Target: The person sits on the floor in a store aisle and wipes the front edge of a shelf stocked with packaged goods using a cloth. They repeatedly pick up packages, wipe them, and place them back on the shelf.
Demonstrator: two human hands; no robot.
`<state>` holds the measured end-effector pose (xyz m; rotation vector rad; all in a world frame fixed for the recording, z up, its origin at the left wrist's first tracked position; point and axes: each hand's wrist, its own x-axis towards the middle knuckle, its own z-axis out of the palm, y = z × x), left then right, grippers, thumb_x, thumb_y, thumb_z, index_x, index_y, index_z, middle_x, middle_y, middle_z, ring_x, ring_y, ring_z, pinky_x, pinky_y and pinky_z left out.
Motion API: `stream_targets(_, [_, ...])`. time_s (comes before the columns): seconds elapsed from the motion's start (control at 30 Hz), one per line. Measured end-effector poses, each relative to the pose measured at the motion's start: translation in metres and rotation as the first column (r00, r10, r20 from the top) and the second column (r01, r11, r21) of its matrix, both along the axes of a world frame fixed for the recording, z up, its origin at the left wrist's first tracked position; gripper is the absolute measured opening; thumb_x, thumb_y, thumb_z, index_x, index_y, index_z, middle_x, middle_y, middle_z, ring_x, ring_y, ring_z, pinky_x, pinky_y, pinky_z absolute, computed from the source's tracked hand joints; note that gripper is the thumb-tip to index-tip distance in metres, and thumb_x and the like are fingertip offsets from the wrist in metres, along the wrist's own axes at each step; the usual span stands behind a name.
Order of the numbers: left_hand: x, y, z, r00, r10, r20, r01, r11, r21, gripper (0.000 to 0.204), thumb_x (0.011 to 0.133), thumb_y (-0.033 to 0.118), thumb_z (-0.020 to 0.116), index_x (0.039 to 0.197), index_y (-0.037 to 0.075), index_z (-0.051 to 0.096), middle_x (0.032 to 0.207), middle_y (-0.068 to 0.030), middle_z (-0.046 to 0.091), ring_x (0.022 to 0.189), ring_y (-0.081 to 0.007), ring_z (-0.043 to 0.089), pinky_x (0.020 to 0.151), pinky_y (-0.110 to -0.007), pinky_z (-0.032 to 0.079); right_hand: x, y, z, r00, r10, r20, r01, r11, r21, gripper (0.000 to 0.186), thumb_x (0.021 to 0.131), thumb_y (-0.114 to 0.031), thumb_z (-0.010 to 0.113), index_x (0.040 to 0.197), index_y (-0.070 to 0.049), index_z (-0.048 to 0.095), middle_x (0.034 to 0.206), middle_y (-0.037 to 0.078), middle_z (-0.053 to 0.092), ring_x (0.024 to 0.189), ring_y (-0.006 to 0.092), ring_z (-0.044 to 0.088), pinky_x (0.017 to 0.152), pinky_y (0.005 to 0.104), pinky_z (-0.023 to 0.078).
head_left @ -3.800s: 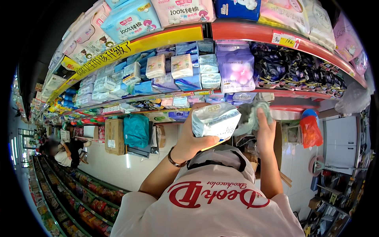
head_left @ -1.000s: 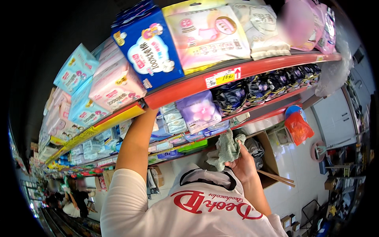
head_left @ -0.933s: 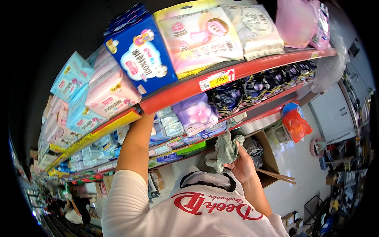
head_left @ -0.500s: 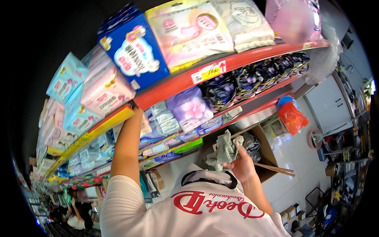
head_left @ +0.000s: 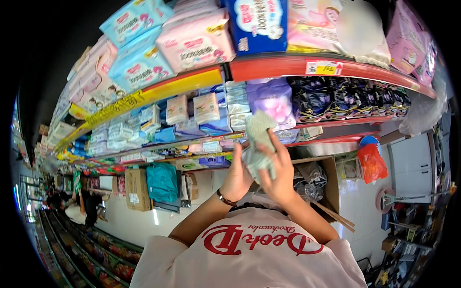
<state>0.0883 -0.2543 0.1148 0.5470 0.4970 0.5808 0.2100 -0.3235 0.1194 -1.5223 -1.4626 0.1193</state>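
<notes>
A crumpled grey-green cloth (head_left: 260, 126) is held up in front of my chest, between both hands. My right hand (head_left: 279, 172) grips it from the right, fingers curled over its side and slightly blurred. My left hand (head_left: 236, 176), with a dark bracelet at the wrist, has its thumb up and its fingers behind the cloth's lower left side, partly hidden. Just beyond the cloth, a purple package with a pink flower (head_left: 276, 103) stands on the shelf under the red shelf edge (head_left: 283, 68).
Pink and blue tissue packs (head_left: 194, 43) and a blue pack (head_left: 257, 24) fill the top shelf. Dark shiny packets (head_left: 345, 96) line the shelf below. An open cardboard box (head_left: 331, 185) stands on the floor, sticks beside it. A teal bag (head_left: 162, 182) lies left, near a carton (head_left: 138, 189).
My left hand has come down from the shelf edge to the cloth. My right hand has raised the cloth toward the middle. The view has turned, showing more of the aisle at left.
</notes>
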Motion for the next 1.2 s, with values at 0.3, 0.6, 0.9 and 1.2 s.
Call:
stream_targets(0.3, [-0.025,-0.013,-0.012,0.996,0.084,0.0,-0.084,0.994,0.076,0.058,0.101,0.046,0.035,0.145,0.009,0.031,0.141,-0.0079,0.044,0.13,-0.0227,0.044,0.107,-0.039,0.036,-0.031,-0.001,-0.01,0.972,0.138,-0.193,-0.142,0.99,-0.008,0.056,0.083,-0.017,0.063,0.136,-0.008,0.05,0.147,0.02,0.036,0.135,0.0417,0.034,0.109,0.0461,0.03])
stream_targets(0.6, [-0.052,0.016,-0.012,0.962,0.261,0.077,-0.267,0.961,0.075,0.068,0.095,0.054,0.049,0.137,0.001,0.041,0.126,-0.0109,0.056,0.114,-0.0205,0.057,0.098,-0.036,0.044,-0.016,-0.038,-0.037,0.811,0.13,-0.571,-0.269,0.949,-0.166,0.034,0.085,0.001,0.057,0.119,-0.004,0.058,0.118,0.014,0.061,0.11,0.0221,0.059,0.095,0.037,0.047])
stream_targets(0.9, [-0.051,0.0,-0.016,0.895,0.408,-0.18,0.296,-0.24,0.925,0.096,0.069,0.02,0.084,0.147,0.01,0.029,0.135,-0.0155,0.049,0.126,-0.0335,0.047,0.108,-0.045,0.033,-0.008,-0.013,0.027,0.897,0.436,0.072,-0.436,0.9,-0.013,0.031,0.082,-0.017,0.066,0.107,0.0,0.059,0.118,0.021,0.06,0.122,0.0351,0.052,0.104,0.0469,0.037])
stream_targets(1.2, [-0.047,-0.013,0.022,0.996,0.05,-0.073,0.006,0.787,0.617,0.104,0.072,0.017,0.083,0.151,0.011,0.015,0.124,-0.0141,0.054,0.114,-0.02,0.055,0.096,-0.034,0.042,0.01,-0.028,-0.023,0.162,-0.165,-0.973,0.006,0.986,-0.167,0.025,0.098,-0.023,0.054,0.105,0.0,0.062,0.094,0.003,0.063,0.084,0.0069,0.058,0.071,0.0244,0.048])
